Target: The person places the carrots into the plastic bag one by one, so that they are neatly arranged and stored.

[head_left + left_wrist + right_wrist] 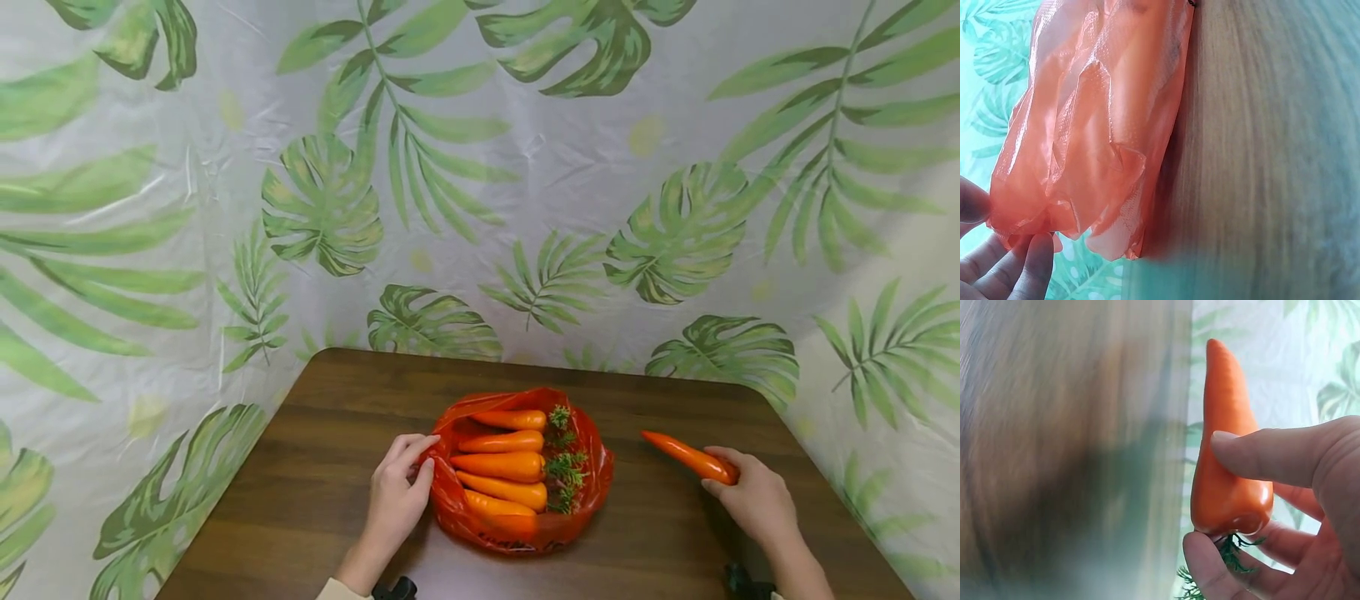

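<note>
A red plastic bag (592, 517) lies on the table with its mouth spread wide. Several orange carrots (498, 465) with green tops (566, 471) lie side by side in it, their tips pointing left. My left hand (399, 483) pinches the bag's left edge; the left wrist view shows thumb and fingers on the crinkled red plastic (1079, 156). Off to the right, my right hand (757, 496) holds a single carrot (686, 454) by its thick end, tip pointing left. In the right wrist view the thumb lies across this carrot (1225, 406), and its green sprig hangs near the fingers.
The dark wooden table (360, 400) has rounded far corners. Behind it hangs a pale sheet (555, 167) printed with green leaves, which also runs along both sides. Dark writing (517, 543) shows on the bag's near side.
</note>
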Available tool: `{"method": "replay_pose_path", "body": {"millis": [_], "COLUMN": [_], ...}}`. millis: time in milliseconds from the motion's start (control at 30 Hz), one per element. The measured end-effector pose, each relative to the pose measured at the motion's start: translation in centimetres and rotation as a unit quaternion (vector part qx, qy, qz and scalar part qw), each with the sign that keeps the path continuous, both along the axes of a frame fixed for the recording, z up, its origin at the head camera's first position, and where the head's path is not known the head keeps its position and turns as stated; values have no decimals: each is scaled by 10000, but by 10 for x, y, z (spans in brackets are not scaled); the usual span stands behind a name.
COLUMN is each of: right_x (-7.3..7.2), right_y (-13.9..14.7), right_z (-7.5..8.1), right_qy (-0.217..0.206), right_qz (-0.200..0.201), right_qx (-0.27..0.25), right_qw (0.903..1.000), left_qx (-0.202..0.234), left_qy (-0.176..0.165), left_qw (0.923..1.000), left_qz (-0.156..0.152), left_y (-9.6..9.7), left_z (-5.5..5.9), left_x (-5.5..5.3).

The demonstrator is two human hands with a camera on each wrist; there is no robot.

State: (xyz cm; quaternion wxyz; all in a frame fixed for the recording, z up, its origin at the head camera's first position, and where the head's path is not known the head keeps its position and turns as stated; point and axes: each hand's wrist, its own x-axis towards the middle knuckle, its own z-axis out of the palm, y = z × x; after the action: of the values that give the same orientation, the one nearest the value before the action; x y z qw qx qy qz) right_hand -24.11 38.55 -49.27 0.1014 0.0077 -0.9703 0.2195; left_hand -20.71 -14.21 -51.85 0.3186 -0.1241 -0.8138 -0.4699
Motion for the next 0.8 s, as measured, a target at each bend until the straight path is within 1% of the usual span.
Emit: {"method": "replay_pose_path", "body": {"millis": [133,467,800], "right_x": [-2,-4,-4], "right_y": [-7,-22,-37], "right_z": [2,5,20], "right_qy": [59,274,491], "right_qz": [102,198,341], "right_qx": [2,-68,-62], "right_qw": [9999,9994,9982], "left_qx": [-2,75,63], "left_qy": [-12,-119,-114], "left_qw": [10000,9999,9999], "left_qz": [-6,-35,-54], "left_y": [1,1,1], "left_z": [1,4,5], "left_x": [0,2,4]}}
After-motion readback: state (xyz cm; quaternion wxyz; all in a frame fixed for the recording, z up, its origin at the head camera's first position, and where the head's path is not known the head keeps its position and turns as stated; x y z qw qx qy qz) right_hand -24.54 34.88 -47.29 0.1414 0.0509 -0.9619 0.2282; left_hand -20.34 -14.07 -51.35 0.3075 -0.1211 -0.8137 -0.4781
